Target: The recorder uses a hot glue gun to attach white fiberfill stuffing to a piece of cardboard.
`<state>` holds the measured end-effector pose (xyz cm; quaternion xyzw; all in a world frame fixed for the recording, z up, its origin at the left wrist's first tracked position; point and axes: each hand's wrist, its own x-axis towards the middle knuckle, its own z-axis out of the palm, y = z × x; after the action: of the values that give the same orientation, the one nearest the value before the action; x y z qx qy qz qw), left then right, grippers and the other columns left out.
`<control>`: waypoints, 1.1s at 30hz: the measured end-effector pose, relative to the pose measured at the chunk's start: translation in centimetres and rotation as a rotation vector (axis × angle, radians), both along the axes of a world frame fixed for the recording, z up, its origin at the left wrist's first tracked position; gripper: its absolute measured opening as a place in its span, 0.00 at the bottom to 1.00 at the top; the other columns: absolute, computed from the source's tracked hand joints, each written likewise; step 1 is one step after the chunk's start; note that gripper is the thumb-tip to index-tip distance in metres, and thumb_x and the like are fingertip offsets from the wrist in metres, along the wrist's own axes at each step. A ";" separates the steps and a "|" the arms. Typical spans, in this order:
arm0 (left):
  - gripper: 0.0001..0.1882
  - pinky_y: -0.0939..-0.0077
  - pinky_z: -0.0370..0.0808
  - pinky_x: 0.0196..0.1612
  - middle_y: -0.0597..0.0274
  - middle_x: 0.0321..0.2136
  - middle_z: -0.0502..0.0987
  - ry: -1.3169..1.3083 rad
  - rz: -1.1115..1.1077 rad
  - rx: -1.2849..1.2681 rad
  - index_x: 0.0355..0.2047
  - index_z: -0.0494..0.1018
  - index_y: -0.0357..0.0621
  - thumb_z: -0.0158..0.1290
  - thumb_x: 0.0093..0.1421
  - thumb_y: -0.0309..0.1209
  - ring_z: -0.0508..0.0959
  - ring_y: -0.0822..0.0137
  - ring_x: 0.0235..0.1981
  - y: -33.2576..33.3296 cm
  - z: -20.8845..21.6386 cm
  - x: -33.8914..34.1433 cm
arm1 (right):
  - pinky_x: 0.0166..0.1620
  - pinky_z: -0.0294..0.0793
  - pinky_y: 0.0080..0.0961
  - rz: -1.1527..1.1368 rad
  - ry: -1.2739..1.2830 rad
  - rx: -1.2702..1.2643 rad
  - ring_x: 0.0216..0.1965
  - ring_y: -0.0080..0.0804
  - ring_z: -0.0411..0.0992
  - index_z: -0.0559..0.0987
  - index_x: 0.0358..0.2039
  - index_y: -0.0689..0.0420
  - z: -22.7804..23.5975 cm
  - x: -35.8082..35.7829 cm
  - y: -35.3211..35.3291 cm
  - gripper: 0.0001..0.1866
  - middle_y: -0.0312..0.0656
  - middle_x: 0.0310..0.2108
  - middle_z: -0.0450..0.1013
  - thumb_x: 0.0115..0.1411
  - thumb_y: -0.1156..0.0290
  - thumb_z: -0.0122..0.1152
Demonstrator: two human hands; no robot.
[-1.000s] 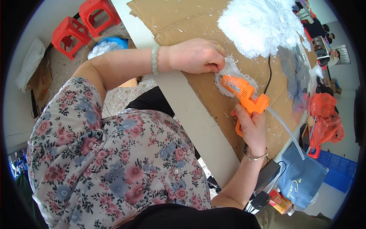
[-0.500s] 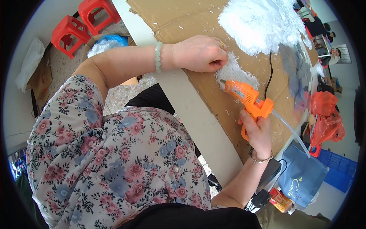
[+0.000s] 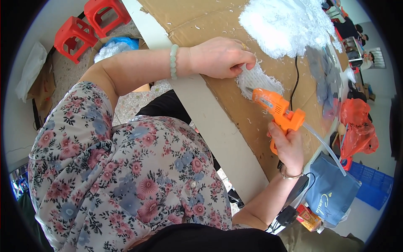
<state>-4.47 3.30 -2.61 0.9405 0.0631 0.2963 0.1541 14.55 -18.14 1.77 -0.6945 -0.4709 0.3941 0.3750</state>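
Note:
In my right hand (image 3: 287, 147) is an orange hot glue gun (image 3: 270, 102), my fingers wrapped round its grip. A clear glue stick (image 3: 325, 145) sticks out of its back. Its nozzle lies over the lower left part of a small white fabric piece (image 3: 260, 80) with a ribbed face and shaggy edges, flat on the cardboard. My left hand (image 3: 222, 58), wearing a green bead bracelet (image 3: 173, 62), is closed at the upper left edge of this piece; the index finger bends over it. The remaining fingertips are hidden beneath the hand.
Cardboard (image 3: 201, 25) strewn with white fibres covers the table (image 3: 222, 130). A heap of white fluffy material (image 3: 287, 27) lies at the far side, a black cord (image 3: 296, 80) below it. Right stand a red plastic bag (image 3: 357, 128) and blue bag (image 3: 331, 189); red stools (image 3: 74, 40) stand left.
The glue gun and my right hand have shifted slightly right and down, nozzle included. My left index finger has lifted and stretched a little outward from the tighter curl.

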 end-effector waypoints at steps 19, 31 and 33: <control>0.06 0.64 0.71 0.30 0.60 0.21 0.73 0.025 0.016 -0.020 0.30 0.71 0.46 0.50 0.50 0.22 0.73 0.57 0.27 -0.2 0.2 0.4 | 0.28 0.63 0.16 0.091 -0.119 -0.013 0.26 0.15 0.65 0.72 0.38 0.60 0.2 0.4 0.2 0.09 0.30 0.25 0.68 0.57 0.72 0.58; 0.06 0.64 0.71 0.31 0.61 0.22 0.73 0.028 0.010 -0.014 0.29 0.71 0.46 0.50 0.50 0.22 0.73 0.57 0.28 0.0 0.0 0.8 | 0.27 0.63 0.15 0.096 -0.103 -0.071 0.24 0.15 0.64 0.71 0.38 0.60 0.7 2.1 -0.7 0.10 0.30 0.24 0.67 0.56 0.74 0.57; 0.06 0.64 0.71 0.31 0.61 0.22 0.73 0.024 0.008 -0.015 0.29 0.71 0.46 0.50 0.50 0.21 0.73 0.57 0.28 0.0 -0.3 0.9 | 0.28 0.64 0.16 0.092 -0.099 -0.065 0.25 0.15 0.64 0.71 0.39 0.61 1.0 2.5 -0.9 0.10 0.30 0.25 0.67 0.56 0.75 0.57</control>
<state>-3.56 3.33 -2.88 0.9426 0.0709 0.2850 0.1591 17.02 -19.03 2.77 -0.7024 -0.5074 0.3912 0.3101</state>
